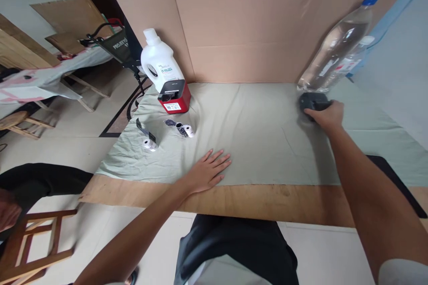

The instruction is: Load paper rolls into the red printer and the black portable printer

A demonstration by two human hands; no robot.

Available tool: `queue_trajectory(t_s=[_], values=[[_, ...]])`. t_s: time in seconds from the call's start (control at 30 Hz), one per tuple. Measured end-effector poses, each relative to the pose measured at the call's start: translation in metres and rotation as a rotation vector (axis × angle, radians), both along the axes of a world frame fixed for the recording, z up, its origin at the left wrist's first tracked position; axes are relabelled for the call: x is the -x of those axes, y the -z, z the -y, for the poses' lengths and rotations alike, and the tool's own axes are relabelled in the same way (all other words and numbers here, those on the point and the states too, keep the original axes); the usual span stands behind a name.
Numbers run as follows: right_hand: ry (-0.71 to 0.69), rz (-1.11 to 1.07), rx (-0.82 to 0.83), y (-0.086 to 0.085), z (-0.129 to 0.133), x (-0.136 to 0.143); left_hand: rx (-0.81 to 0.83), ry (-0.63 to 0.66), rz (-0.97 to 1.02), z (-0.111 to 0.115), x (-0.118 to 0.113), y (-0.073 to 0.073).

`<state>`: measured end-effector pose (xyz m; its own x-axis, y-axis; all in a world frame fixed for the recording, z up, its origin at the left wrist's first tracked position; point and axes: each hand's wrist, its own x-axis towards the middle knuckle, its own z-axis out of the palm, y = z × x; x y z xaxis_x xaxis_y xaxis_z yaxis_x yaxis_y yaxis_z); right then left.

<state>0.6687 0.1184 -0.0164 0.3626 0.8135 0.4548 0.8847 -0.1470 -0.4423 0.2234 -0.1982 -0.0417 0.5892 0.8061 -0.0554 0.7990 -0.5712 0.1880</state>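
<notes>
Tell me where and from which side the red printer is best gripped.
Probably across the two side walls of the red printer, from above. It sits upright and boxy on the cloth; the white jug crowds its back, and the flat left hand lies nearest.

white jug (159, 61): upper left, standing at the back edge of the cloth
red printer thing (174, 96): right in front of the jug
paper rolls (167, 136): left of centre, a few small ones, loose
water bottle (337, 49): upper right, tilted
cardboard (240, 22): across the back
wooden stool (36, 240): lower left
</notes>
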Motion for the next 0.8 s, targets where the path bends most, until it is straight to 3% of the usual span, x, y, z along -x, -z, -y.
queue_trajectory(t_s=[0.07, 0.23, 0.43, 0.6, 0.8], values=[[-0.112, -0.140, 0.091, -0.003, 0.028, 0.034, 0.007, -0.007, 0.008, 0.000, -0.001, 0.000], [-0.387, -0.300, 0.077, -0.003, 0.104, 0.136, 0.018, -0.031, 0.037, 0.000, -0.001, 0.000], [-0.376, -0.365, 0.118, 0.002, 0.155, 0.227, 0.043, -0.040, 0.086, 0.001, -0.001, -0.005], [-0.299, -0.348, 0.109, 0.012, 0.168, 0.260, 0.066, -0.054, 0.117, 0.004, -0.001, -0.009], [-0.253, -0.259, 0.140, 0.012, 0.174, 0.265, 0.090, -0.066, 0.102, 0.008, -0.001, -0.011]])
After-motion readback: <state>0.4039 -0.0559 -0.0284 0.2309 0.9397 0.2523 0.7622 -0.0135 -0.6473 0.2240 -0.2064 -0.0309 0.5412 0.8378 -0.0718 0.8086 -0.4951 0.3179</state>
